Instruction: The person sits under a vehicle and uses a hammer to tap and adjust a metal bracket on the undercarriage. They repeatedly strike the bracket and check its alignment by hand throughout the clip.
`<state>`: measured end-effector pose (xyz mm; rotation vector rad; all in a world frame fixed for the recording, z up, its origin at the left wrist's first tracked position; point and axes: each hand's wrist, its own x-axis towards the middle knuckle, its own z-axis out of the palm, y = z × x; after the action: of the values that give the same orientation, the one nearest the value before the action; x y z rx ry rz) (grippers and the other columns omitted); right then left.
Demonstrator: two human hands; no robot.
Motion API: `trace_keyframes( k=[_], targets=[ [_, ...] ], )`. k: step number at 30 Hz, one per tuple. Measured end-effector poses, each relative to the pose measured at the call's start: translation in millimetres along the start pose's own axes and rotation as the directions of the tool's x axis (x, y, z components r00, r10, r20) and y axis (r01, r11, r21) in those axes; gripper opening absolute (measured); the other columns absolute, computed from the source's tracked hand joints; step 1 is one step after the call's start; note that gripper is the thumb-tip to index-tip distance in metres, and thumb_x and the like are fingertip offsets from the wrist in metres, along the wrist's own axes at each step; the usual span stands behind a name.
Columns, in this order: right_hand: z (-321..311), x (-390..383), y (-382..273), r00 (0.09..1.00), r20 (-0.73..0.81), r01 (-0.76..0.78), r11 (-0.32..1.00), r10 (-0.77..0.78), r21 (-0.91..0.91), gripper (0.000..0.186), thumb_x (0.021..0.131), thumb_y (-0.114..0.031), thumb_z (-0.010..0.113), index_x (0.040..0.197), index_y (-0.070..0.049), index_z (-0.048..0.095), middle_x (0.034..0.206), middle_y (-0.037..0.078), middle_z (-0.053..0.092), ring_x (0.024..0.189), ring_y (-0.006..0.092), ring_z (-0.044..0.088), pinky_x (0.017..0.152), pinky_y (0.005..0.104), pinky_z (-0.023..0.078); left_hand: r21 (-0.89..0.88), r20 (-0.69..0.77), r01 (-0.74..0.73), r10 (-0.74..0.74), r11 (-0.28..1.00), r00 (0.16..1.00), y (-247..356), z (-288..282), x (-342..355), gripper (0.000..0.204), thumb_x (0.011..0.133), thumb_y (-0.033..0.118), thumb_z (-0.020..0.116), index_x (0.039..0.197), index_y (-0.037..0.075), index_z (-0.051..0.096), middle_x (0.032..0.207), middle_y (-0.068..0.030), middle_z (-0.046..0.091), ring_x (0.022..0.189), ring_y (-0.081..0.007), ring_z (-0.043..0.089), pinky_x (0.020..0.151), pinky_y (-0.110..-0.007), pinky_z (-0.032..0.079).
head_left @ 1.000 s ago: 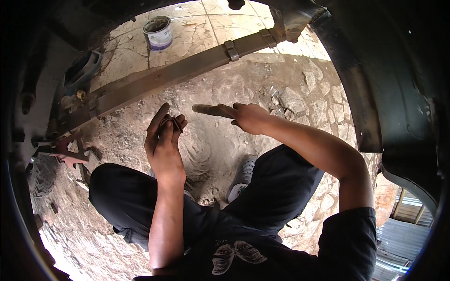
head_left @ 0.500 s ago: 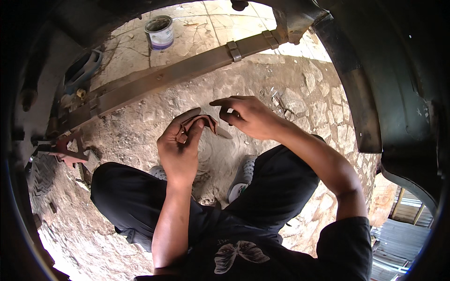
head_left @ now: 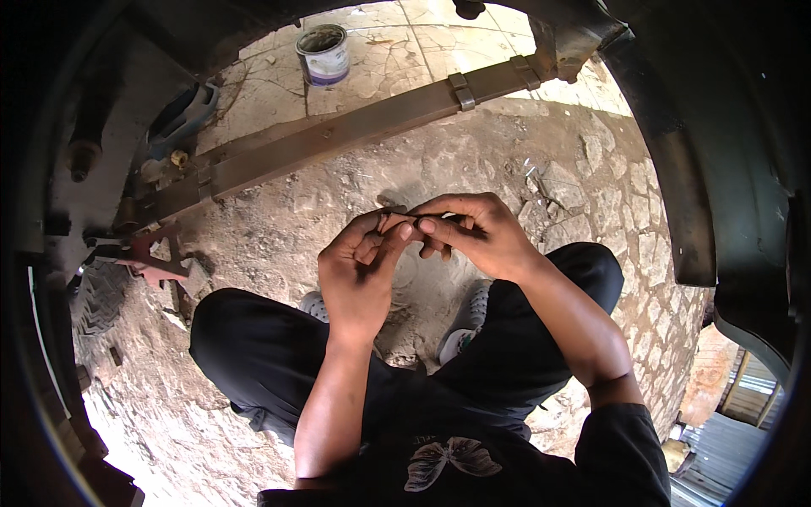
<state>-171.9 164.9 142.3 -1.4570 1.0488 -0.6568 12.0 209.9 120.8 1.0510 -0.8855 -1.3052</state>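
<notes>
Both of my hands meet above the ground, between my bent knees. A small folded brown sheet, which looks like sandpaper [head_left: 394, 221], is pinched between the thumb and fingers of my left hand [head_left: 356, 275]. From the other side, my right hand [head_left: 490, 235] grips its edge with thumb and forefinger, and the remaining fingers curl underneath. Much of the sheet is hidden behind the fingers and thumbs. My shoes [head_left: 466, 325] show on the ground below the hands.
A long flat steel bar with clamps, like a leaf spring [head_left: 338, 131], crosses ahead. Beyond it stands a paint can [head_left: 323, 59]. At left are a red metal stand [head_left: 156, 264] and a treaded tyre [head_left: 101, 296]. A dark curved vehicle panel [head_left: 743, 194] hangs at right.
My right hand, apart from the sandpaper before, has come in and taken hold of its edge. The whole view has shifted slightly, so the surroundings sit further right.
</notes>
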Motion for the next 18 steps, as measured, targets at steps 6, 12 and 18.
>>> trace_keyframes(
  k=[6, 12, 18],
  targets=[
    [2.9, -0.7, -0.5, 0.999, 0.040, 0.017, 0.999, -0.018, 0.039, 0.024, 0.100, -0.015, 0.065, 0.116, 0.002, 0.067, 0.086, 0.007, 0.072, 0.073, 0.0112, 0.070, 0.062, 0.0245, 0.055, 0.008, -0.081, 0.043, -0.042, 0.999, 0.996, 7.6, -4.6, -0.5, 0.026, 0.095, 0.008, 0.071, 0.116, -0.005, 0.067, 0.101, -0.0098, 0.072, 0.090, -0.0141, 0.068, 0.082, -0.031, 0.056],
    [2.8, -1.3, -4.9, 0.999, 0.004, -0.047, 0.998, 0.047, 0.031, 0.024, 0.096, -0.016, 0.071, 0.111, 0.003, 0.069, 0.087, 0.007, 0.074, 0.074, 0.0102, 0.071, 0.064, 0.0241, 0.056, 0.100, -0.059, -0.068, 0.075, 0.993, 0.995, 3.5, -6.0, 1.9, 0.023, 0.097, 0.007, 0.067, 0.115, -0.007, 0.067, 0.100, -0.0112, 0.073, 0.091, -0.0151, 0.069, 0.083, -0.030, 0.057],
    [4.0, -0.8, -2.9, 0.997, -0.074, 0.007, 0.998, -0.012, -0.070, 0.022, 0.092, -0.014, 0.075, 0.107, 0.001, 0.069, 0.088, 0.005, 0.072, 0.075, 0.0082, 0.066, 0.067, 0.0250, 0.056, 0.152, -0.052, -0.053, 0.062, 0.987, 0.997, 2.2, -7.2, 1.3, 0.023, 0.097, 0.007, 0.067, 0.115, -0.007, 0.068, 0.098, -0.0117, 0.074, 0.091, -0.0146, 0.069, 0.085, -0.029, 0.056]
  ],
)
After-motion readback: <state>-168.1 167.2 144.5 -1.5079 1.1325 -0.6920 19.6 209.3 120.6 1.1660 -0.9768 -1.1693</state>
